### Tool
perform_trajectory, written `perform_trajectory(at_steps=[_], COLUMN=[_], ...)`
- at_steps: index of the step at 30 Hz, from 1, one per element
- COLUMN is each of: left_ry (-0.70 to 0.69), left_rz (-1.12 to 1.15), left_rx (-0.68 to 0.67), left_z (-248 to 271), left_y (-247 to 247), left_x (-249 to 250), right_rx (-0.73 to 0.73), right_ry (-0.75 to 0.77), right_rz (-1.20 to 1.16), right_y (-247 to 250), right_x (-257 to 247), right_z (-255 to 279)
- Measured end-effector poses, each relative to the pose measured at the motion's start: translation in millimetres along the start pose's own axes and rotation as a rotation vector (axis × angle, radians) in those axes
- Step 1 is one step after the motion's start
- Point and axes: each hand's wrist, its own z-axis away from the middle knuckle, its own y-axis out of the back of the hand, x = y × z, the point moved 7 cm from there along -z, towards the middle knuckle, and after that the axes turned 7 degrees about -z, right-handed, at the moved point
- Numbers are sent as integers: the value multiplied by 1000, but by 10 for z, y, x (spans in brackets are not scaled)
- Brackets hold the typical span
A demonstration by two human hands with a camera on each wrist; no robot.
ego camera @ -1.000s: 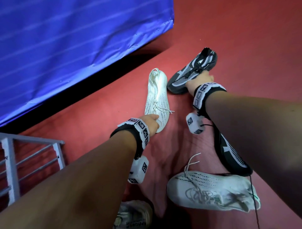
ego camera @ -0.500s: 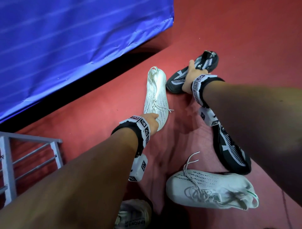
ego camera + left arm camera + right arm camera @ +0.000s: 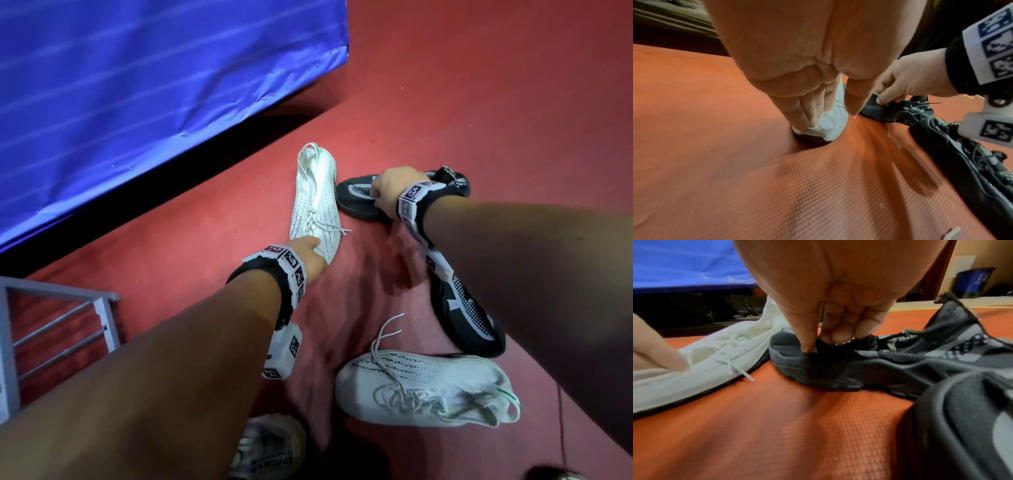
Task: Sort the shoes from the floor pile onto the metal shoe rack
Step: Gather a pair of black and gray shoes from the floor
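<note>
Lying on the red floor (image 3: 445,102) beside the blue mat (image 3: 137,85), a white shoe (image 3: 317,202) is gripped at its near end by the left hand (image 3: 310,255), fingers and thumb closed on it. Just beside it, a black shoe (image 3: 838,369) is pinched at its upper by the right hand (image 3: 838,324). 2 more shoes are seen nearer, and the metal rack (image 3: 51,325) at the left.

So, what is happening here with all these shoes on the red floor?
A person is gathering shoes from the red mat. The left hand grips one end of a white knit sneaker, while the right hand pinches the upper of a black-and-grey sneaker. Both shoes rest on the mat. Another white sneaker and another black sneaker lie nearby; the grey metal rack stands at the left.
</note>
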Motion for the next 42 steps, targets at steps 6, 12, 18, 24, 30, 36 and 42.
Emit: perform_trajectory(at_steps=[6,12,18,24,30,36,42], left_ry=[-22,-103,-337,-405,-434,-219,129], left_rz=[135,115,-253,-347,-300,-241,401], left_rx=[140,252,199,340,540,367,177], left_z=[59,164,303,369,397,279,124], left_y=[317,602,455,613,1009,859,652], left_x=[124,375,677,656,594,236,-174], right_rx=[15,-75,-149,98,32,-217,-311], right_ry=[25,98,155,20,-378,-329,-256], right_rz=[-358,-635,-767,-876,-498,-247,-127], right_y=[60,84,202,493,128,-248,-402], right_x=[129,6,-213,116,901,675,532], right_z=[285,509,663,730,747,717,641])
